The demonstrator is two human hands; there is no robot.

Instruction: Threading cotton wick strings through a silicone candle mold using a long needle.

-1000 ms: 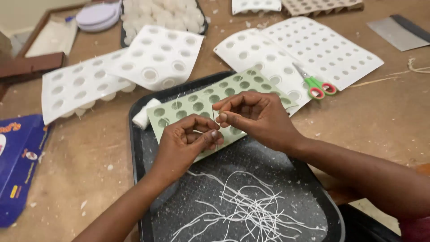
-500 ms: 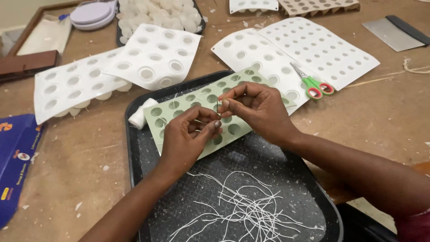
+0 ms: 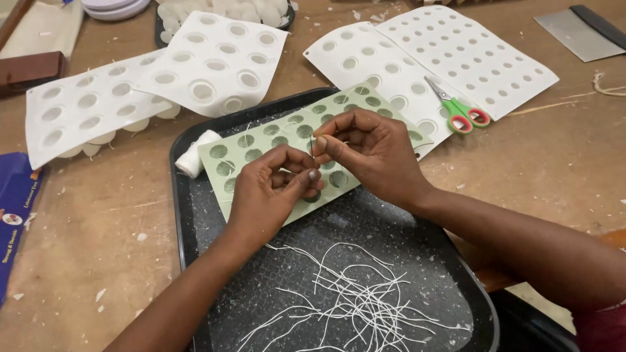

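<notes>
Your wooden table [image 3: 561, 163] carried a black tray [image 3: 186, 215], white moulds [image 3: 91, 107], green-handled scissors [image 3: 460, 111], a metal scraper [image 3: 577, 32] and a blue packet [image 3: 13, 202].

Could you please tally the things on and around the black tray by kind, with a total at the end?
Green moulds: 1
White moulds: 4
Scissors: 1
Black trays: 1
Thread spools: 1
Piles of cut wicks: 1
Metal scrapers: 1
Hands, left hand and right hand: 2
Total: 12
</notes>
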